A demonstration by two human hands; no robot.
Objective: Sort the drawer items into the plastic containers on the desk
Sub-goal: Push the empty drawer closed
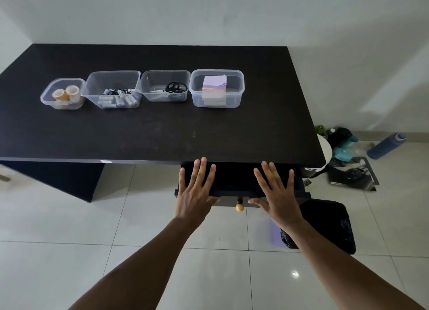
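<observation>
Both hands out in front, holding nothing. My left hand (196, 191) is flat, fingers straight and spread, and lies over the left part of the drawer (233, 180). My right hand (277, 193) is just as flat and spread over the right part. The drawer is dark and sticks partly out from under the desk (162, 133) edge. Its round pale knob (239, 207) shows between my thumbs.

Four clear containers stand in a row on the desk, well back from my hands:
- small container (44, 99), far left: tape rolls (65, 93)
- second container (111, 78): batteries (118, 99)
- third container (162, 76): black-handled scissors (174, 87)
- fourth container (241, 78): a stack of sticky notes (214, 83), purple on top

Blue bottle (386, 146) on the floor tiles, right of the desk.
</observation>
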